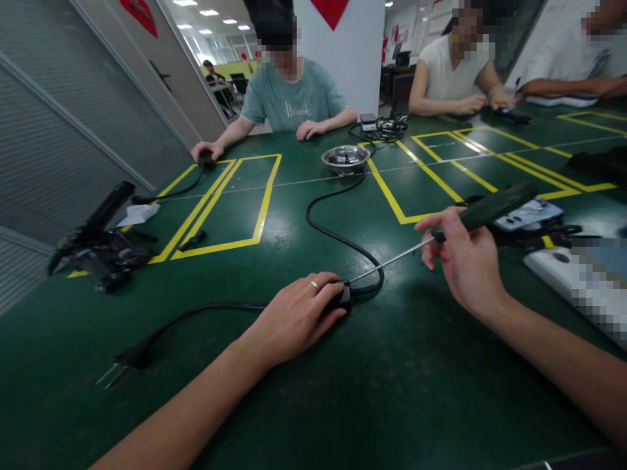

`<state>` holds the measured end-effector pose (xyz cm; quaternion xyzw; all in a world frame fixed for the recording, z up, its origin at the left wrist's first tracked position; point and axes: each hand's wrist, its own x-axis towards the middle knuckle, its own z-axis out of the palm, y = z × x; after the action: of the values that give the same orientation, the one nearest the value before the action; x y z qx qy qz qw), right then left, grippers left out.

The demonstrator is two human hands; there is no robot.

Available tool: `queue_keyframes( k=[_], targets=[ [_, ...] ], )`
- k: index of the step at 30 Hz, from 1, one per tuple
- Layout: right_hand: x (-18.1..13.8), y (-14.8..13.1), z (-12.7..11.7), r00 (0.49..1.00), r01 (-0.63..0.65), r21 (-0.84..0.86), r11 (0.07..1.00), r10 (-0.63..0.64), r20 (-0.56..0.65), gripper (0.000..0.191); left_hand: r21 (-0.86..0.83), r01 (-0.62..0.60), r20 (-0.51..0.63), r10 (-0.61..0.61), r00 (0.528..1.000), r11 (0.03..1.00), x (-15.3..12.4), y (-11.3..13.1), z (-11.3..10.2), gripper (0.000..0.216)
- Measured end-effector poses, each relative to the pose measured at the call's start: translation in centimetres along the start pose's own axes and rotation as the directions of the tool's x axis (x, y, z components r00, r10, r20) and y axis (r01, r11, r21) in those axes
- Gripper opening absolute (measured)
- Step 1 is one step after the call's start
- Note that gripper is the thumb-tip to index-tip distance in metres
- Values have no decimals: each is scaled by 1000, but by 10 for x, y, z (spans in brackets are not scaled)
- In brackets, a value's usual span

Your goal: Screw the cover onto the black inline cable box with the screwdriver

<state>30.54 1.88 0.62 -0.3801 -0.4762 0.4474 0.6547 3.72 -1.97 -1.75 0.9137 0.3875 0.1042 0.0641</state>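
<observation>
"Two points to record: position and grip. Begin with the left hand [301, 316]."

"Closed over a small black box [345, 298] on the green table [416, 405]. Fingers lie across the top, thumb along the near side — in my judgement, to stop it sliding or turning under pressure."

"And the right hand [473, 264]?"

"Gripping a screwdriver [394, 260] by its dark green handle, close to the shaft. The shaft slopes down leftward, its tip at the right end of the box. Whether the tip is seated in anything, I cannot tell."

"Reason for the slope?"

"Probably it keeps the right hand well apart from the left while the tip reaches the box."

"What of the cord [323, 233]?"

"It loops back from the right end of the box towards a metal bowl [345, 171]. On the other side, a run of cord comes out from behind the left hand to a two-pin plug [134, 356], lying loose. Both sides show slack — which should spare the box any tugging."
</observation>
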Motion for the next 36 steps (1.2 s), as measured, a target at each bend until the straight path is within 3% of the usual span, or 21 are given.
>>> queue_keyframes(
  k=[4,10,16,21,26,29,31,36],
  targets=[
    [-1,-3,-1,997,-42,99,994,36,69,23,3,-5,-12,5,1000,1000,1,0,1,31],
    [0,-2,-1,998,61,-54,997,-61,2,15,14,-9,-13,9,1000,1000,1,0,0,32],
    [2,-4,-2,999,-33,100,994,29,44,19,24,-4,-11,5,1000,1000,1,0,0,33],
    [3,-4,-3,999,34,-57,998,-36,-33,17,15,-12,-23,12,1000,1000,0,0,1,33],
    [3,-5,-4,999,-31,121,992,27,38,16,9,3,-8,-3,1000,1000,0,0,0,33],
    [3,-5,-4,1000,24,-13,1000,-24,15,10,8,2,-6,-2,1000,1000,0,0,-1,33],
    [3,-5,-4,999,42,-74,996,-44,-16,15,8,1,-6,-1,1000,1000,1,1,-1,33],
    [0,-9,-3,998,-19,120,993,11,68,20,8,15,-1,-15,1000,1000,0,1,-2,33]
  ],
)
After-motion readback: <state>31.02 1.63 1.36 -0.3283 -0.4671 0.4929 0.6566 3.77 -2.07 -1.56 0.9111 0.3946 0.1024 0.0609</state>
